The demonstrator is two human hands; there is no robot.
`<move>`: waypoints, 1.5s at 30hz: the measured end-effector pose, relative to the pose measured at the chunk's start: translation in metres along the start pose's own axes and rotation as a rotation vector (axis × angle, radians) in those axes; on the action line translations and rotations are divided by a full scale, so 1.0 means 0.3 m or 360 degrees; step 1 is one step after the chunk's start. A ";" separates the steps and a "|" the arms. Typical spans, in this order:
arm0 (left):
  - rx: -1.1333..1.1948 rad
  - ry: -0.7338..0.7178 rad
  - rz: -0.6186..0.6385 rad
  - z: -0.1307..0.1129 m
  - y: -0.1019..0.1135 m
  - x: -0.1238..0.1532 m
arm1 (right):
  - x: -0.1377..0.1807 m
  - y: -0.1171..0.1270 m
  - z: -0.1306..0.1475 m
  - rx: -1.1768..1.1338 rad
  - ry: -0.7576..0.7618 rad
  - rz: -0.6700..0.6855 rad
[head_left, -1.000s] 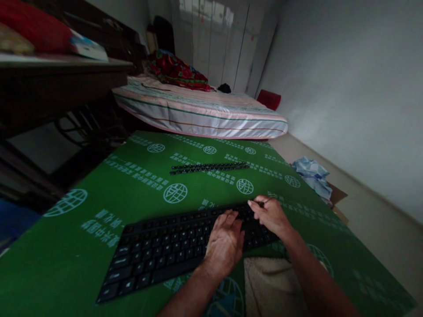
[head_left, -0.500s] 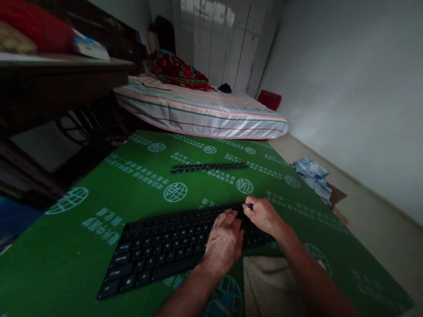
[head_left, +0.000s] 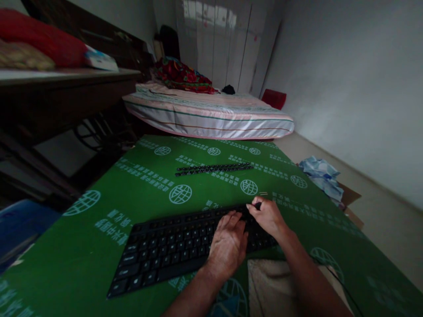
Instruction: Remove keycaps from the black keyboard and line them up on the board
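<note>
A black keyboard (head_left: 172, 248) lies slantwise on a green printed sheet (head_left: 139, 193) that covers the table. My left hand (head_left: 228, 244) rests flat on the keys at the keyboard's right half, fingers stretched out. My right hand (head_left: 267, 215) is at the keyboard's far right corner, fingers pinched on a small dark thing that I cannot make out. Two thin black strips (head_left: 214, 167) lie side by side farther back on the sheet.
A beige cloth (head_left: 274, 281) lies at the table's near edge. A bed (head_left: 211, 116) with a striped mattress stands behind the table. A dark wooden desk (head_left: 66, 88) is at the left. Crumpled light-blue fabric (head_left: 322, 174) sits on a cardboard box at the right.
The view has shifted a little. My right hand has stayed at the keyboard's far right corner, still pinched. My left hand has kept its place on the keys.
</note>
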State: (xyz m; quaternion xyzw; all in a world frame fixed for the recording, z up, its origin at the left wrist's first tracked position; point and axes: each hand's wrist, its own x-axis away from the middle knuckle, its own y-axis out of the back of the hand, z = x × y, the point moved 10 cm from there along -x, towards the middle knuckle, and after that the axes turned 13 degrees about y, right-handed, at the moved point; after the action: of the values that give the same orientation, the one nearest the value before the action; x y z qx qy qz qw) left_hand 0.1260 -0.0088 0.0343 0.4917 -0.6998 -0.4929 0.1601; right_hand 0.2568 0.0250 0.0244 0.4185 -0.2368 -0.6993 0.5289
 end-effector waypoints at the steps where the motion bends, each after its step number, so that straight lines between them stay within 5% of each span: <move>1: 0.0005 -0.0003 -0.0010 0.000 0.000 0.001 | 0.002 0.002 -0.005 -0.0034 0.0013 -0.0035; 14: -0.0098 0.0060 0.0122 -0.008 -0.021 -0.027 | 0.003 0.023 -0.034 -0.0255 0.0122 -0.0290; 23: 0.0027 0.0187 0.0038 -0.043 -0.079 -0.137 | 0.007 0.015 -0.035 -0.0434 0.0186 -0.0307; 45: -0.0020 0.0215 0.0059 -0.044 -0.084 -0.127 | 0.028 0.018 -0.067 -0.0384 0.0063 -0.0285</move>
State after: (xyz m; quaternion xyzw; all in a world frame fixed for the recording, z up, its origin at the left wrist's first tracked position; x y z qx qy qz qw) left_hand 0.1663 0.0156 0.0290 0.5099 -0.6931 -0.4600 0.2192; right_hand 0.2759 0.0177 0.0151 0.3851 -0.1025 -0.7586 0.5155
